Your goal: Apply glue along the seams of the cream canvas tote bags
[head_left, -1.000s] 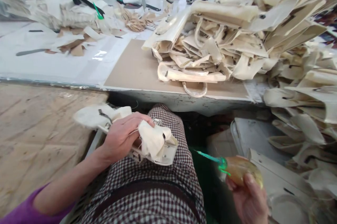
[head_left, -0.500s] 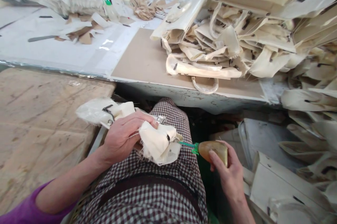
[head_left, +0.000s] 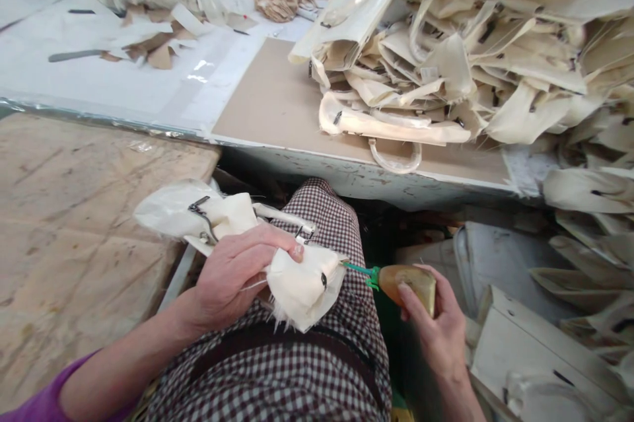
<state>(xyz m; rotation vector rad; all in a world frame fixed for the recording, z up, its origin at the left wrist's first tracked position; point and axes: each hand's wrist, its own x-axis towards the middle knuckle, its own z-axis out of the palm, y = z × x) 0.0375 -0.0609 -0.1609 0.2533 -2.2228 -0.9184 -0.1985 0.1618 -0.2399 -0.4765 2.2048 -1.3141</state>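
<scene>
Pinching the cream piece [head_left: 302, 286] over our checked lap [head_left: 334, 220], our left grip [head_left: 242, 270] is clasping its folds; our right grip [head_left: 440, 326] is wrapping the amber bottle [head_left: 409, 282], its green nozzle [head_left: 357, 269] pointing at the piece's edge. Squeezing too hard or letting folds shift, we could be smearing that edge.

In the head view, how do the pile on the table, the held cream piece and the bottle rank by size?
1. Pile, largest
2. Cream piece, in left hand
3. Bottle, in right hand, smallest
</scene>
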